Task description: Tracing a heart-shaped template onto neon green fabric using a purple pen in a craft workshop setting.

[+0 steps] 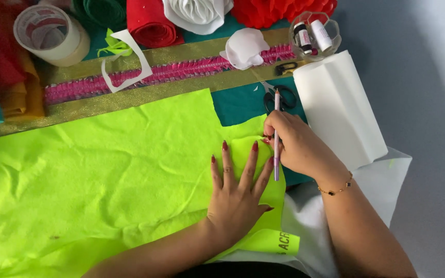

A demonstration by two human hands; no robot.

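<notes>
The neon green felt sheet covered most of the table. The left hand lay flat on its right edge, fingers spread. The right hand pinched a pale pen upright at the felt's edge. Black-handled scissors lay just beyond.

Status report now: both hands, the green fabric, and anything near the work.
Left hand flat on neon green fabric, fingers spread. Right hand in a pinch grip on a pen, tip at fabric edge. Scissors and white roll lie close beside.
</notes>
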